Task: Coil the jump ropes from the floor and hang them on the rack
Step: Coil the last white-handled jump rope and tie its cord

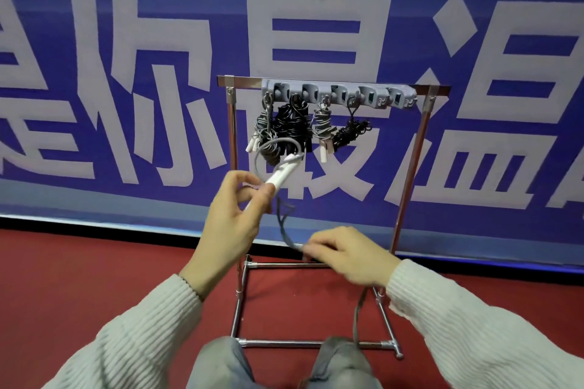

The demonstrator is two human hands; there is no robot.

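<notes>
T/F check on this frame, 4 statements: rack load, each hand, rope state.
1. Four coiled ropes hang on the rack. True: grey bundle, black bundle, grey bundle, black bundle.
2. The left hand is empty. False: it grips white handles.
3. The right hand pinches the grey rope. True.
4. The hook bar is full. False: hooks at its right end are bare.

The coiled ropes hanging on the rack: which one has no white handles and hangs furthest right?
The thin black coil, fourth from the left. It hangs tilted from its hook, all black, beside a grey coil whose white handles show below.
</notes>
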